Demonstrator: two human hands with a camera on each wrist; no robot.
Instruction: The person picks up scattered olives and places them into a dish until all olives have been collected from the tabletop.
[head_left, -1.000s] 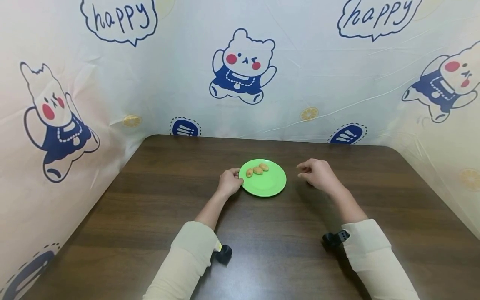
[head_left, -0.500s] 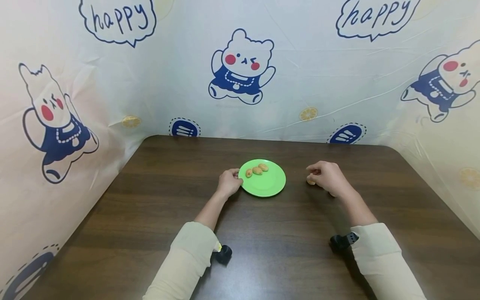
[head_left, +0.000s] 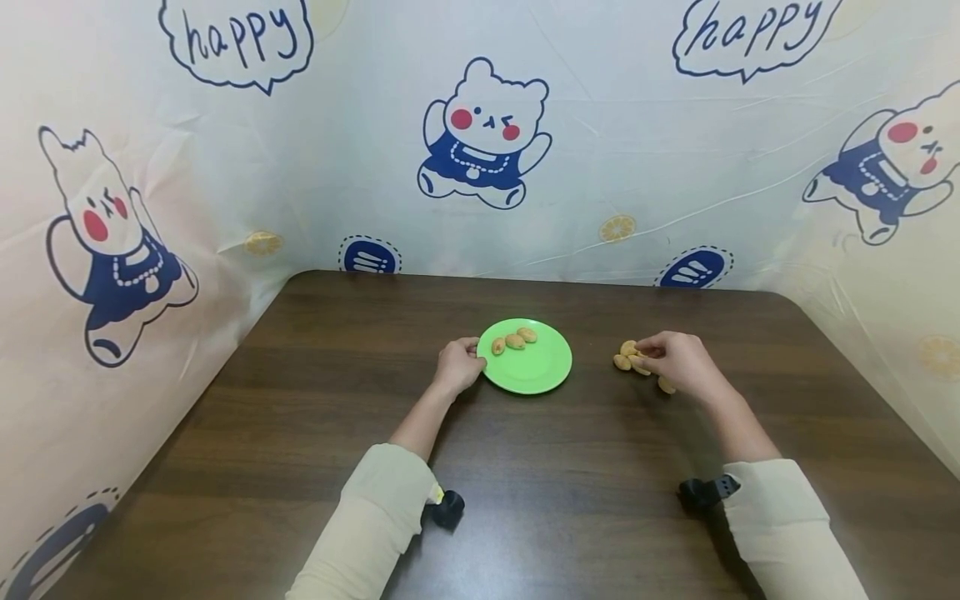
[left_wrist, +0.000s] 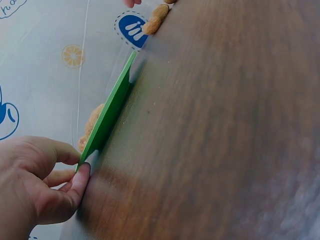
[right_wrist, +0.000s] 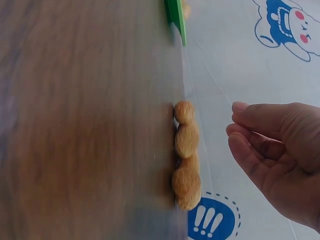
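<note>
Peanuts in rough, light-brown shells lie in two groups. Group one: three peanuts on a round, shallow, lime-green plate, arranged in a slanting row across the plate's upper left part. The plate is located slightly right of centre in the head view. Group two: at least four peanuts on a dark-brown, wood-grain table, at right of centre in the same view and apart from the plate. Most of this group sits close together; one peanut lies slightly off toward the lower right.

Left hand: thumb and fingers pinch the plate's left rim. The grip is confirmed at the lower left of the left wrist view.

Right hand: positioned over the second group. In the right wrist view, the fingers are loosely bent, hold nothing, and stand apart from the nearby peanuts.

Both forearms carry cream-coloured sleeves, turned back at the cuff; a small black device shows beside each cuff. Behind the table, a pale cloth backdrop with printed blue-and-white bear figures fills the upper frame.
</note>
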